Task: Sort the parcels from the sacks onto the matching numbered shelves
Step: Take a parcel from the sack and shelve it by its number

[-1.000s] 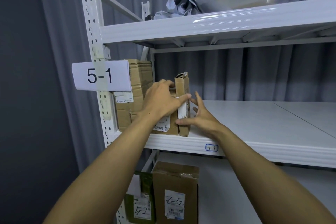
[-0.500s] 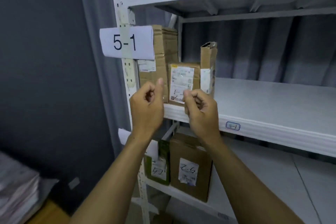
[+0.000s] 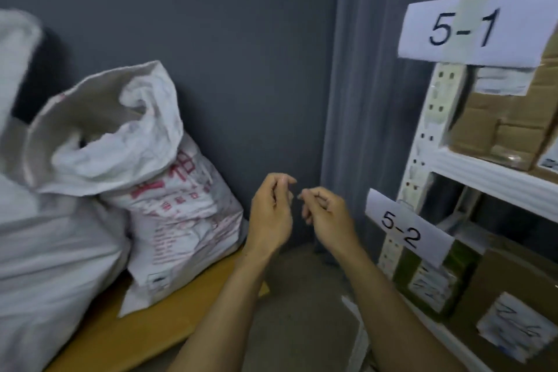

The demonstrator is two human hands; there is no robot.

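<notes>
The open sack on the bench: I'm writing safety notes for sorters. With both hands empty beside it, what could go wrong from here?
1. The open sack stands slumped near the end of the bench; tugging a parcel out might tip it over.
2. Its mouth is folded inward and hides the contents, so the left hand would reach in blind.
3. The 5-2 sign juts out close to the right hand; a swing could knock it.

A parcel storeroom: numbered shelf labels [image 3: 474, 28], boxes [image 3: 501, 127], sacks [image 3: 145, 166]
</notes>
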